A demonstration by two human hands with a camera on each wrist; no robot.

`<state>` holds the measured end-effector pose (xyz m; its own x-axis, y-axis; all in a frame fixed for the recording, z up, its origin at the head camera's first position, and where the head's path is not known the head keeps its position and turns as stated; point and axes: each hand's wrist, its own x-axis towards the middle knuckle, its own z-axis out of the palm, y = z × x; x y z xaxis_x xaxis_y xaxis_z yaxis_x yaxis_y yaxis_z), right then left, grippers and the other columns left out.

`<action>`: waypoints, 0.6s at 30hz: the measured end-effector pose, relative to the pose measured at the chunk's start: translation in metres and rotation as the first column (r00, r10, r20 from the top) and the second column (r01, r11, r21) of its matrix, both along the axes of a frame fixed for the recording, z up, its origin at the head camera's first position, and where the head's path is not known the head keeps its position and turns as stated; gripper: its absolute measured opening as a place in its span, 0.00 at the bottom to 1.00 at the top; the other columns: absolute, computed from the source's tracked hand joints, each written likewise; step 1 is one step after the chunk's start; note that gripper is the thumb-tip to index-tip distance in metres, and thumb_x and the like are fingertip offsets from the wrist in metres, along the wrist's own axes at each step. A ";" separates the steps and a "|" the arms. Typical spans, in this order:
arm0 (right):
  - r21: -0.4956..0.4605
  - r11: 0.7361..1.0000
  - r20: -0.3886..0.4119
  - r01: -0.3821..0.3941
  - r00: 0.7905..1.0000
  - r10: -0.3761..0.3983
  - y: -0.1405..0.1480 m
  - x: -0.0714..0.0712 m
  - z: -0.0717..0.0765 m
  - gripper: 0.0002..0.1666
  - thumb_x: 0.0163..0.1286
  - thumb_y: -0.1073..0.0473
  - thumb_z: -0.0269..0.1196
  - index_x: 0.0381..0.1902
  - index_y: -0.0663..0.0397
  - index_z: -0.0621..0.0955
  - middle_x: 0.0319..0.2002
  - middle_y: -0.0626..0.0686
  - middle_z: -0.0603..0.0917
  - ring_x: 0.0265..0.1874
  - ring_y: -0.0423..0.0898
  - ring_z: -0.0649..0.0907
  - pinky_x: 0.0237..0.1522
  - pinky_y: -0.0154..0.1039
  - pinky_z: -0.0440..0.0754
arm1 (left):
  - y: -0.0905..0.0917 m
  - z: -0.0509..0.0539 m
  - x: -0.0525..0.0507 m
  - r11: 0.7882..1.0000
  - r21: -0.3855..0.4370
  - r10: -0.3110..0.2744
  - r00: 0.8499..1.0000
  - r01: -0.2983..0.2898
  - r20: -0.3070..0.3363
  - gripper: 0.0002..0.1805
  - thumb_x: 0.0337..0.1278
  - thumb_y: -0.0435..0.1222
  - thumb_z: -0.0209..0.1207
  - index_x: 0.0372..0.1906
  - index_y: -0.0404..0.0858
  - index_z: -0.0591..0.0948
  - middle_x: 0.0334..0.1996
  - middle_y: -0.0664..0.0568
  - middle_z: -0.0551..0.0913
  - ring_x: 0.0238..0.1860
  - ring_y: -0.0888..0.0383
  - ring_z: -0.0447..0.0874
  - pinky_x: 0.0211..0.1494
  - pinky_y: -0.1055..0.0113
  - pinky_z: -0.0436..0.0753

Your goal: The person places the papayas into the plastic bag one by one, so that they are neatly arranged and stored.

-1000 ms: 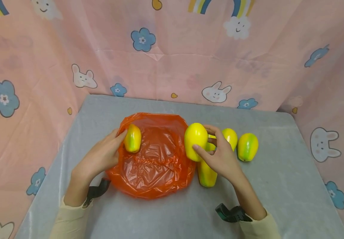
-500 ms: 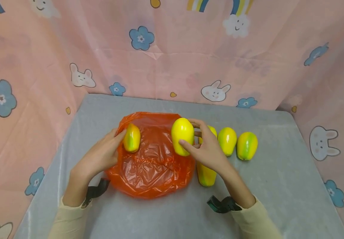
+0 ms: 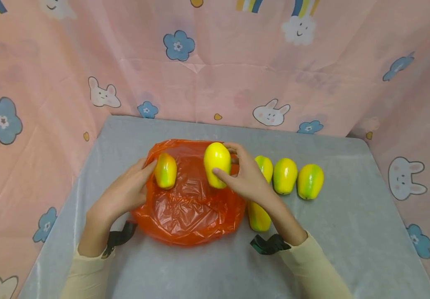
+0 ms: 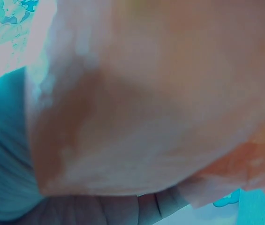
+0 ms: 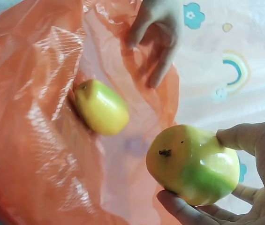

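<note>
In the head view my right hand (image 3: 248,172) holds a glossy yellow papaya (image 3: 216,164) with a green streak (image 5: 212,180), thumb on one side and fingers on the other. The papaya is above the right part of an orange plastic bag (image 3: 189,232), whose mouth is spread wide. My left hand (image 3: 127,189) grips the bag's left rim, thumb on the inside. Another papaya (image 3: 165,171) lies inside the bag near the left hand, apart from its fingers in the right wrist view. Bag plastic (image 4: 151,117) fills most of the left wrist view, hiding much of that hand.
Several more papayas lie right of the bag: one in front (image 3: 260,216), one partly behind the right hand (image 3: 264,166), and others farther right (image 3: 285,176). The grey table (image 3: 349,232) meets a pink patterned cloth (image 3: 215,62) at its back edge.
My right hand has carried its papaya leftward from the bag's right edge to over the opening, uncovering papayas behind it. The left hand and the bag have barely moved.
</note>
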<state>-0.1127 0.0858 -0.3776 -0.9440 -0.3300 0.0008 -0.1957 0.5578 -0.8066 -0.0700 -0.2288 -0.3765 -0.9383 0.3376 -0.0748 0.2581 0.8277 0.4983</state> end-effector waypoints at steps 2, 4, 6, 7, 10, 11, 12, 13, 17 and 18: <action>0.007 1.000 -0.008 -0.021 1.000 0.021 -0.004 -0.003 0.002 0.46 0.70 0.49 0.72 0.79 0.49 0.65 0.71 0.57 0.75 0.65 0.58 0.81 0.57 0.54 0.90 | 0.000 -0.001 0.000 1.000 0.003 0.003 1.000 -0.003 0.002 0.45 0.56 0.18 0.58 0.82 0.31 0.62 0.78 0.35 0.67 0.73 0.36 0.71 0.77 0.37 0.73; 0.016 0.999 -0.011 -0.039 0.999 0.039 -0.006 -0.005 0.003 0.45 0.70 0.48 0.72 0.79 0.50 0.65 0.70 0.57 0.75 0.65 0.57 0.82 0.58 0.53 0.90 | 0.001 -0.002 0.000 1.000 0.009 0.004 1.000 -0.004 0.005 0.45 0.57 0.18 0.59 0.82 0.33 0.62 0.78 0.36 0.68 0.72 0.37 0.71 0.77 0.37 0.74; 0.030 0.998 -0.009 -0.051 0.999 0.051 -0.009 -0.006 0.005 0.45 0.70 0.48 0.72 0.78 0.50 0.65 0.69 0.56 0.76 0.65 0.57 0.83 0.60 0.54 0.89 | 0.002 -0.003 0.000 1.000 0.015 0.000 1.000 0.000 0.007 0.45 0.58 0.19 0.60 0.82 0.33 0.62 0.77 0.36 0.68 0.72 0.37 0.71 0.76 0.36 0.74; 0.038 0.998 -0.008 -0.056 0.998 0.057 -0.010 -0.007 0.005 0.45 0.70 0.47 0.72 0.78 0.50 0.65 0.69 0.56 0.76 0.65 0.57 0.83 0.61 0.54 0.88 | 0.002 -0.003 0.000 1.000 0.021 -0.001 1.000 0.000 0.009 0.46 0.57 0.19 0.61 0.83 0.34 0.62 0.77 0.36 0.68 0.72 0.37 0.71 0.76 0.36 0.74; 0.065 0.995 -0.007 -0.077 0.997 0.078 -0.015 -0.010 0.006 0.44 0.70 0.47 0.72 0.78 0.50 0.66 0.69 0.57 0.77 0.65 0.58 0.83 0.63 0.57 0.87 | 0.002 -0.003 0.000 0.999 0.033 -0.001 1.000 0.000 0.011 0.46 0.58 0.20 0.62 0.83 0.35 0.61 0.78 0.36 0.66 0.73 0.37 0.71 0.76 0.36 0.74; 0.079 0.993 -0.009 -0.086 0.996 0.087 -0.016 -0.011 0.005 0.44 0.70 0.46 0.72 0.77 0.50 0.67 0.69 0.57 0.77 0.65 0.58 0.83 0.64 0.58 0.86 | 0.002 -0.003 0.000 0.999 0.035 0.000 1.000 -0.001 0.011 0.47 0.57 0.20 0.62 0.83 0.35 0.61 0.79 0.36 0.66 0.73 0.37 0.70 0.76 0.36 0.74; 0.095 0.991 -0.012 -0.096 0.995 0.097 -0.018 -0.012 0.004 0.44 0.70 0.46 0.72 0.77 0.50 0.67 0.69 0.56 0.77 0.65 0.59 0.83 0.64 0.58 0.86 | 0.001 -0.002 0.001 0.999 0.039 0.000 1.000 -0.001 0.008 0.47 0.57 0.20 0.62 0.83 0.35 0.62 0.78 0.36 0.66 0.73 0.37 0.70 0.76 0.36 0.74; 0.109 0.988 -0.013 -0.106 0.994 0.108 -0.020 -0.013 0.004 0.43 0.70 0.46 0.72 0.76 0.50 0.67 0.69 0.56 0.77 0.65 0.59 0.82 0.64 0.58 0.86 | 0.000 -0.002 0.001 0.999 0.041 0.003 1.000 -0.003 0.006 0.47 0.57 0.21 0.62 0.83 0.35 0.62 0.78 0.36 0.66 0.73 0.37 0.70 0.76 0.36 0.74; 0.148 0.980 -0.010 -0.130 0.991 0.133 -0.029 -0.018 -0.001 0.43 0.70 0.45 0.71 0.76 0.50 0.67 0.69 0.55 0.77 0.66 0.58 0.81 0.64 0.56 0.86 | -0.002 0.001 0.002 0.999 0.042 0.005 1.000 -0.005 0.005 0.46 0.57 0.21 0.63 0.83 0.35 0.62 0.77 0.36 0.67 0.72 0.37 0.71 0.75 0.37 0.75; 0.154 0.979 -0.007 -0.134 0.991 0.137 -0.031 -0.019 -0.002 0.43 0.70 0.45 0.71 0.76 0.50 0.67 0.69 0.55 0.76 0.67 0.57 0.81 0.64 0.55 0.86 | -0.002 0.001 0.002 0.999 0.042 0.005 1.000 -0.006 0.008 0.47 0.57 0.21 0.63 0.83 0.35 0.61 0.77 0.36 0.67 0.72 0.37 0.71 0.75 0.36 0.75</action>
